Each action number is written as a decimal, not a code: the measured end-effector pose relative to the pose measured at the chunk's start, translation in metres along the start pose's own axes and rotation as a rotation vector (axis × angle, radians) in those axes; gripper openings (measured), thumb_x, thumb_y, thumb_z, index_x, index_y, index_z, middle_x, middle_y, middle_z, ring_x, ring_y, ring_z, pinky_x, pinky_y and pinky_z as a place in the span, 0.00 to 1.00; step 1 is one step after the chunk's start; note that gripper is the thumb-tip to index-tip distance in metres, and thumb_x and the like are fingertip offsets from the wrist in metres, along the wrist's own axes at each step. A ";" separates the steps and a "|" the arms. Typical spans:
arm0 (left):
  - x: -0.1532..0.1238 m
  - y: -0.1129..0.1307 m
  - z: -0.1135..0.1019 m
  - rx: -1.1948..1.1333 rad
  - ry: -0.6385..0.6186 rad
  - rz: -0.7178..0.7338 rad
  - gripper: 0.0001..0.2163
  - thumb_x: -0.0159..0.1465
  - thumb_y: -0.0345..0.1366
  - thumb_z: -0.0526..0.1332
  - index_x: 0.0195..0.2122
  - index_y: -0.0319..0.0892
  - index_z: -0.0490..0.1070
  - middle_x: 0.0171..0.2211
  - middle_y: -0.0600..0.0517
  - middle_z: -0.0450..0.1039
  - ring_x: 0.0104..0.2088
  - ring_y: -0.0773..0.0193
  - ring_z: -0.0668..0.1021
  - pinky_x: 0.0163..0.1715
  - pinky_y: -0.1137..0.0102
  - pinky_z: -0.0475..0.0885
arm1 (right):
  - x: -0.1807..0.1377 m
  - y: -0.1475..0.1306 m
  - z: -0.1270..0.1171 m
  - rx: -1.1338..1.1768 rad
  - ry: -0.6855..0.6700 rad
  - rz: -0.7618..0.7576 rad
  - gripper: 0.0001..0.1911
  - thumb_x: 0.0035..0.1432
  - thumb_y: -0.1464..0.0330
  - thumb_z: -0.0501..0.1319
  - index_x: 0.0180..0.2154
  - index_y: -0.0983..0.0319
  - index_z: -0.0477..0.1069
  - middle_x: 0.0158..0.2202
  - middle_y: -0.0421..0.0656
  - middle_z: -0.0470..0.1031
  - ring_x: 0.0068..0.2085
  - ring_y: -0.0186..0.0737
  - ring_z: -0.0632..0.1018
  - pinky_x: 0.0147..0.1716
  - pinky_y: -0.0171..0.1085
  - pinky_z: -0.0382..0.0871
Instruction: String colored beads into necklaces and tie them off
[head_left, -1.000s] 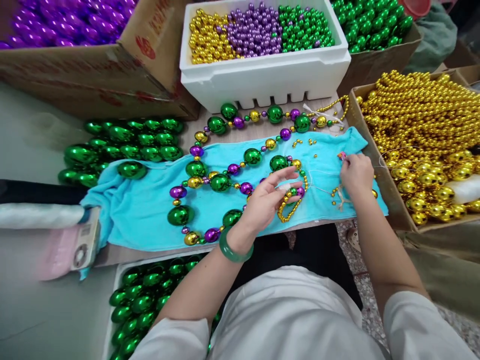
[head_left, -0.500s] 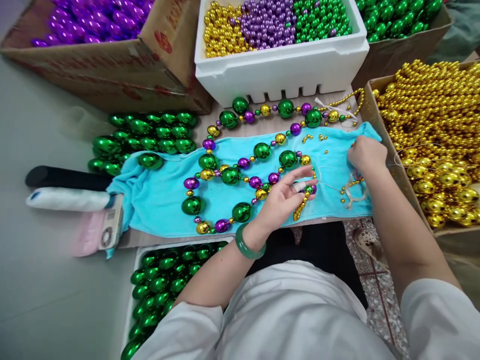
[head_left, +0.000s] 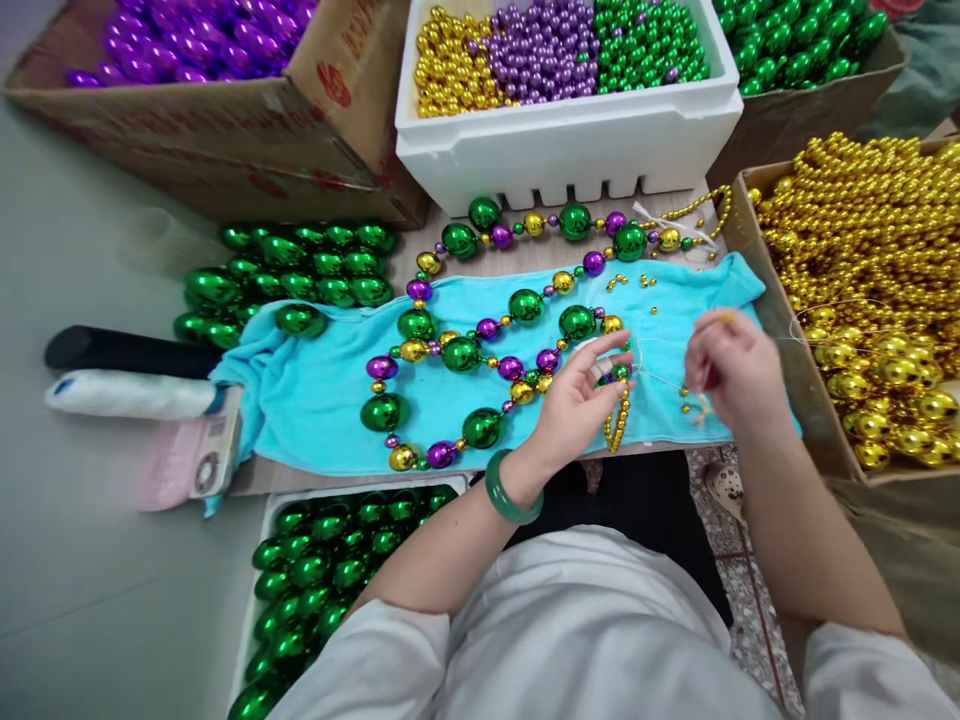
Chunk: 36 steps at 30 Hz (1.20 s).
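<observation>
A long bead necklace (head_left: 484, 427) of green, purple and gold beads lies in loops over a turquoise towel (head_left: 315, 440). My left hand (head_left: 581, 395), with a green bangle at the wrist, holds the necklace's right end between thumb and fingers. A short loop of small gold beads (head_left: 616, 425) hangs below those fingertips. Thin clear thread (head_left: 660, 381) runs from there toward my right hand (head_left: 739, 370), which is raised over the towel's right end, fingers pinched and slightly blurred. Something pinkish and a pale cord show under it. Loose small gold beads (head_left: 619, 282) lie on the towel.
A white foam box (head_left: 562, 140) of gold, purple and green beads stands behind. Cardboard boxes hold purple beads (head_left: 202, 40), gold bead strands (head_left: 862, 230) and green beads. Green oval beads (head_left: 322, 560) fill a tray near my left elbow. A black-handled tool (head_left: 127, 352) lies left.
My right hand has lifted and turned, moving slightly nearer my body. The gold bead loop has swung a little to the right. My left hand has barely moved.
</observation>
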<state>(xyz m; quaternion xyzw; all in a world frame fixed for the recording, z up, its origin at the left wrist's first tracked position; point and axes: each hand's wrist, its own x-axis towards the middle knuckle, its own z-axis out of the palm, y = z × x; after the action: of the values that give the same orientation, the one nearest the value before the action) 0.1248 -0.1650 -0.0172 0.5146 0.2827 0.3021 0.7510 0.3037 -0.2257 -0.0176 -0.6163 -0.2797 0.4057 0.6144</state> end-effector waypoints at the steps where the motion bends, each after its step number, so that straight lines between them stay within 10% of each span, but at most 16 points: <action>1: 0.000 -0.001 0.001 0.006 0.021 0.013 0.20 0.59 0.31 0.65 0.53 0.45 0.68 0.62 0.47 0.61 0.57 0.57 0.72 0.52 0.64 0.74 | -0.015 0.006 0.008 -0.062 -0.079 0.078 0.16 0.51 0.56 0.66 0.33 0.59 0.65 0.19 0.33 0.61 0.17 0.29 0.62 0.16 0.32 0.53; 9: -0.002 -0.011 0.011 0.128 0.048 0.062 0.20 0.61 0.30 0.62 0.54 0.45 0.68 0.61 0.47 0.62 0.60 0.56 0.69 0.57 0.63 0.70 | -0.057 0.035 0.032 -0.255 -0.133 0.119 0.15 0.50 0.60 0.67 0.24 0.61 0.65 0.19 0.34 0.57 0.21 0.28 0.60 0.20 0.31 0.53; 16: 0.005 0.001 -0.008 0.784 -0.184 0.116 0.26 0.57 0.44 0.68 0.57 0.45 0.69 0.60 0.42 0.66 0.62 0.47 0.64 0.63 0.51 0.58 | -0.059 0.036 0.016 -0.084 -0.222 0.131 0.14 0.49 0.58 0.67 0.32 0.60 0.72 0.23 0.36 0.64 0.22 0.29 0.64 0.21 0.32 0.60; 21: 0.021 0.001 -0.027 0.746 -0.433 0.059 0.18 0.60 0.43 0.65 0.51 0.44 0.75 0.50 0.45 0.74 0.52 0.54 0.74 0.55 0.59 0.66 | -0.055 0.043 0.007 0.022 -0.185 0.227 0.17 0.43 0.58 0.72 0.32 0.59 0.72 0.22 0.35 0.65 0.20 0.30 0.65 0.19 0.33 0.60; 36: 0.038 -0.007 -0.027 0.585 -0.363 -0.044 0.12 0.60 0.43 0.65 0.38 0.39 0.78 0.30 0.50 0.75 0.31 0.66 0.74 0.35 0.71 0.69 | -0.046 0.054 -0.012 -0.031 -0.001 0.171 0.20 0.51 0.57 0.68 0.43 0.60 0.74 0.19 0.34 0.67 0.19 0.31 0.67 0.20 0.33 0.63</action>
<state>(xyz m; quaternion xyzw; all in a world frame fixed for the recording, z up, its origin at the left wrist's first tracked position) 0.1309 -0.1224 -0.0365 0.7474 0.2301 0.0956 0.6158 0.2820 -0.2759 -0.0645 -0.6472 -0.2326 0.4527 0.5676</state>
